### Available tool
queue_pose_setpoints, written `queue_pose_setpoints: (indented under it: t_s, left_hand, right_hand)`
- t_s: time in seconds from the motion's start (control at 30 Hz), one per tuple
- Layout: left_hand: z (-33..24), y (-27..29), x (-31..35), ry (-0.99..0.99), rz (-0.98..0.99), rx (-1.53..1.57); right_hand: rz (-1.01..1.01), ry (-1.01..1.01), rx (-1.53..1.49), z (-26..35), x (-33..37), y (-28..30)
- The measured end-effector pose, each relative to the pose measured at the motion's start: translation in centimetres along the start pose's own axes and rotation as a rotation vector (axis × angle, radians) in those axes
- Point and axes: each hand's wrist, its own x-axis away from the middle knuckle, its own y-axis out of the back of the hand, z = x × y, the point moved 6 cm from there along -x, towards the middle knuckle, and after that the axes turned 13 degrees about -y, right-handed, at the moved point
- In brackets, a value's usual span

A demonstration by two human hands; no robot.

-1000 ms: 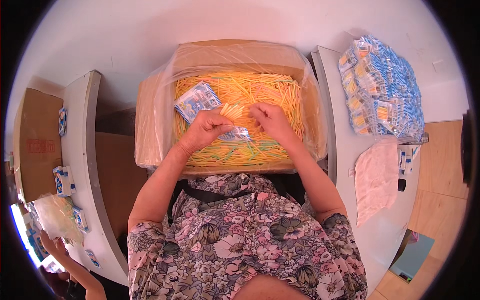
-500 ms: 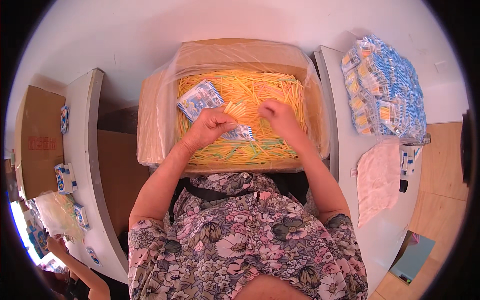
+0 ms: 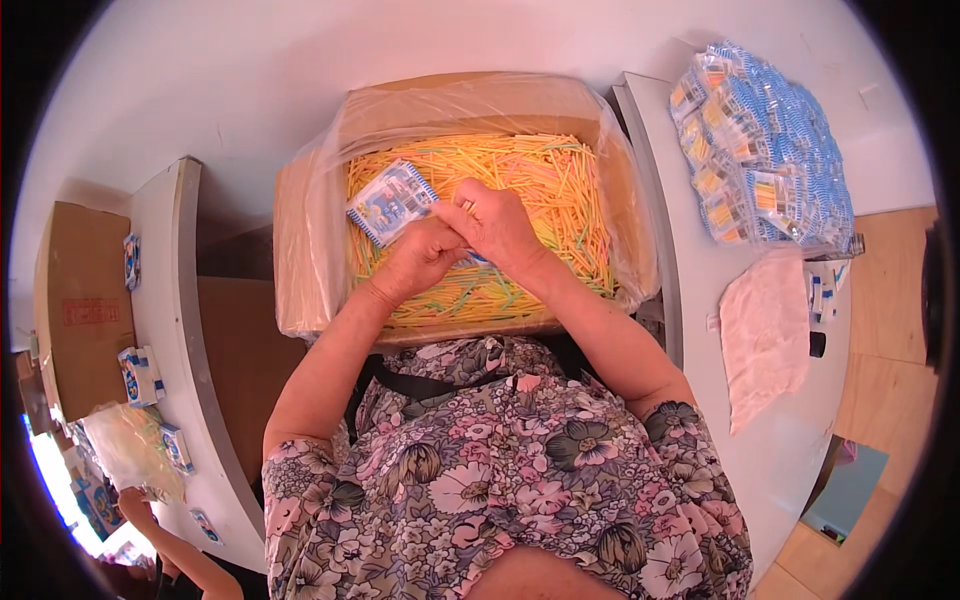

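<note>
My left hand (image 3: 425, 258) is closed on a small blue-and-white plastic packet (image 3: 478, 259), of which only a sliver shows beneath the fingers. Pressed against it, my right hand (image 3: 495, 228) is closed around a small bundle of thin pale-yellow sticks (image 3: 469, 206), mostly covered by the fingers. Both hands are over a cardboard box (image 3: 290, 250) filled with loose thin sticks (image 3: 560, 200), mainly yellow and orange with some green. On those sticks, just beyond my left hand, lies a flat blue-and-white packet (image 3: 390, 203).
A clear bag liner (image 3: 625, 210) drapes the box's sides. On the right table, a heap of filled packets (image 3: 770, 140) stands behind a pink cloth (image 3: 768, 330). To the left are a grey-edged table (image 3: 165, 300), a closed carton (image 3: 85, 310) and another person's hand (image 3: 135, 505).
My right hand has moved left and come against my left hand, covering the stick bundle and most of the held packet. The view has shifted slightly.
</note>
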Motion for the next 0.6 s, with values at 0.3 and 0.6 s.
queue_pose_setpoints:
  t_s: [0.3, 0.6]
  left_hand:
    - [2.0, 1.2, 1.2, 0.243, -0.197, 0.496]
    - [2.3, 2.1, 1.4, 0.319, -0.074, 0.383]
  right_hand:
    - [0.225, -0.206, -0.045, -4.7, 3.0, 4.6]
    - [0.250, -0.255, -0.115, -3.4, 2.5, 5.8]
